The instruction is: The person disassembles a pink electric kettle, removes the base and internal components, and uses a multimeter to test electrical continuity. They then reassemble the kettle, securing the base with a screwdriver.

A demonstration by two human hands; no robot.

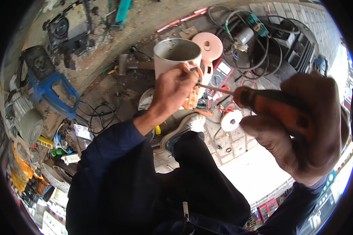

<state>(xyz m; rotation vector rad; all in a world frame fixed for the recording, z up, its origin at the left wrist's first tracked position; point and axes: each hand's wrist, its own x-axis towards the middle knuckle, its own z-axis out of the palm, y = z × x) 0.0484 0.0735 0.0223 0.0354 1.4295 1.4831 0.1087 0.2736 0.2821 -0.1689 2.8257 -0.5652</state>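
Observation:
A pale cylindrical electric pot (pixel 178 51) with a bare metal rim and stained inside stands upright in front of me. My left hand (pixel 172 86) is closed at its side, gripping the peach-coloured handle part (pixel 193 96), where dark wiring shows at the fingertips. From the right, my right hand (pixel 310 125) wraps round an orange and black screwdriver (pixel 278 107). Its thin shaft points left, with the tip at the handle part beside my left fingers. Whether the tip sits on a screw cannot be made out.
Behind the pot lie a pink round lid (pixel 208 45), a red-edged multimeter (pixel 220 74) and a hammer (pixel 135 64). A white spool (pixel 231 120) rests near my shoe (pixel 184 129). Cables (pixel 259 51) coil at far right; a blue tool frame (pixel 53 90) and a motor (pixel 25 117) stand left.

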